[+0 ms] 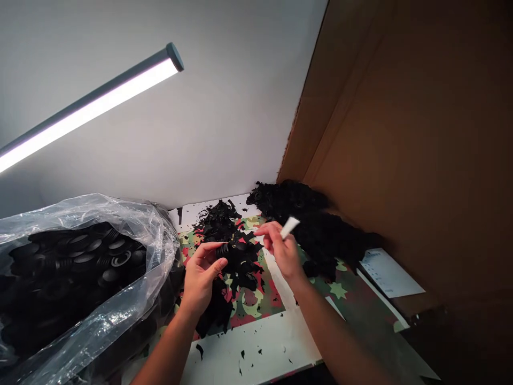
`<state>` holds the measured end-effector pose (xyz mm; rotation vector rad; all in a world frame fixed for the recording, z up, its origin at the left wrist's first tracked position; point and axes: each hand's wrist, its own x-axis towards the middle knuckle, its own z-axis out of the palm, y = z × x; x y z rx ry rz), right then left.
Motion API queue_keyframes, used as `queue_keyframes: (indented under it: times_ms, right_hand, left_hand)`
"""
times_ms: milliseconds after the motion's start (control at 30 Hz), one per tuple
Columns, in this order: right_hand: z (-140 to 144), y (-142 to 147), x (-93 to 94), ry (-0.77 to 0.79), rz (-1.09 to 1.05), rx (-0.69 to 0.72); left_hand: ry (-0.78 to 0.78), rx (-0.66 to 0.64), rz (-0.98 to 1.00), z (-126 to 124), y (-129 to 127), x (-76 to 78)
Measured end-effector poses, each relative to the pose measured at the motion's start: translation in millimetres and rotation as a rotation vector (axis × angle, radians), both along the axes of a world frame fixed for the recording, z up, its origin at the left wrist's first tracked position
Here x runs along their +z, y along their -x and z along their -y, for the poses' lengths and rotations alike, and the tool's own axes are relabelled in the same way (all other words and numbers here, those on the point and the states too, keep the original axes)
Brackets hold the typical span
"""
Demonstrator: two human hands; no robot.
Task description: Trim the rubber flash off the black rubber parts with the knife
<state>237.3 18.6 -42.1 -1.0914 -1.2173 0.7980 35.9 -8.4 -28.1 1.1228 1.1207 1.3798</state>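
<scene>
My left hand (199, 278) pinches a small black ribbed part (222, 250), rubber-looking, between thumb and fingers. A little to its right, my right hand (284, 255) is closed round a white tool handle (290, 227), which sticks up past the thumb. The tool's working end cannot be made out. The two hands are apart. Beneath them, black scraps (244, 262) lie scattered over a camouflage-patterned sheet (256, 307) with star and moon shapes.
At left, a clear plastic bag (162, 235) holds many black ribbed parts (76, 262). Black scraps (328, 235) heap against the brown cardboard wall (401, 160). A white card (391, 274) lies at right. A tube lamp (96, 104) shines at upper left.
</scene>
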Motion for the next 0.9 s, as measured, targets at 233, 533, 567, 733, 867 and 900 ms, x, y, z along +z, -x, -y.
queue_keyframes:
  times_ms: [233,533,567,733,867,900]
  right_hand:
    - [32.6,23.9,13.7,-0.078,-0.037,0.193]
    - [39.5,33.5,13.0,-0.241,0.184,0.251]
    - [39.3,33.0,12.4,-0.246,0.203,0.26]
    - [38.8,34.8,11.0,-0.309,0.291,0.266]
    - [41.8,42.6,11.7,-0.444,0.421,0.19]
    - [42.4,44.9,11.3,-0.484,0.462,0.157]
  left_hand:
    - [0.043,0.039,0.006,2.3,-2.2,1.7]
    - [0.005,0.054,0.007,2.0,0.3,-3.4]
    - [0.0,0.053,0.006,2.2,-0.1,-2.8]
    - [-0.043,0.072,-0.082,3.7,-1.0,2.3]
    - [-0.112,0.125,-0.231,4.4,-0.7,2.6]
    - [-0.131,0.14,-0.263,4.7,-0.9,2.3]
